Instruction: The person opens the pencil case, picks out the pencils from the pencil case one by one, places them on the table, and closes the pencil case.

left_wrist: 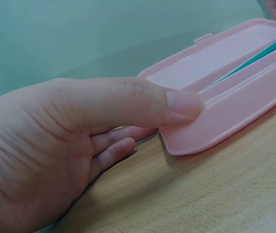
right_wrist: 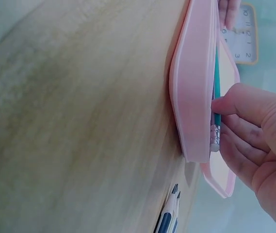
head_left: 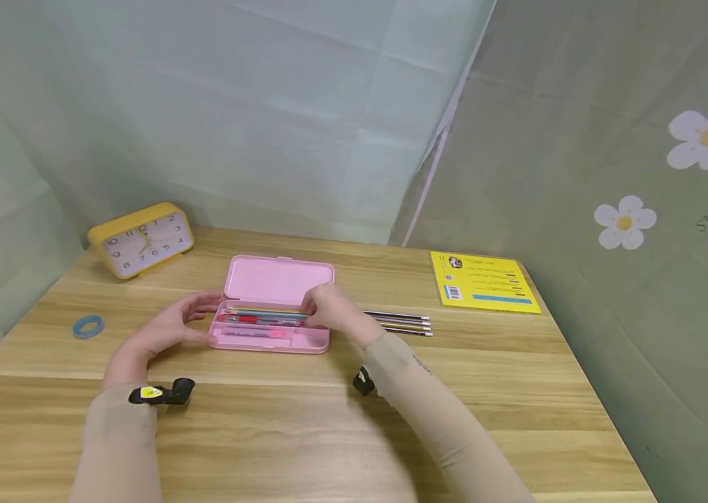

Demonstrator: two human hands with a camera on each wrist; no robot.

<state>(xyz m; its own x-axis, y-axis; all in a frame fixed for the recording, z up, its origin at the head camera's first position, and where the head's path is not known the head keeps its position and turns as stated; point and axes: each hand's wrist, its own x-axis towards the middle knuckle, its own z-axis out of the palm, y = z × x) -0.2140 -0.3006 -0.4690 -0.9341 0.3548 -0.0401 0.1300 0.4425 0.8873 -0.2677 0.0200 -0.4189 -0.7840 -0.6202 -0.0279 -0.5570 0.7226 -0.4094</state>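
A pink pencil case [head_left: 275, 278] lies on the table with its lid folded back. My left hand [head_left: 168, 325] holds the case's left end, the thumb on its front corner and fingers near the back corner. In the right wrist view, my right hand [right_wrist: 259, 131] pinches a green pencil [right_wrist: 217, 80] near its eraser end, between thumb and fingers. That pencil lies along the case's rear compartment. Beside it are other pencils and a red pen [head_left: 253, 320]. A pink-and-purple pen [head_left: 253, 334] sits in the front compartment.
Several dark-striped pencils [head_left: 404, 323] lie right of the case. At the back right is a yellow book [head_left: 486, 283]. A yellow alarm clock [head_left: 146, 241] stands at the back left, and a blue tape ring [head_left: 88, 327] lies left of my left hand.
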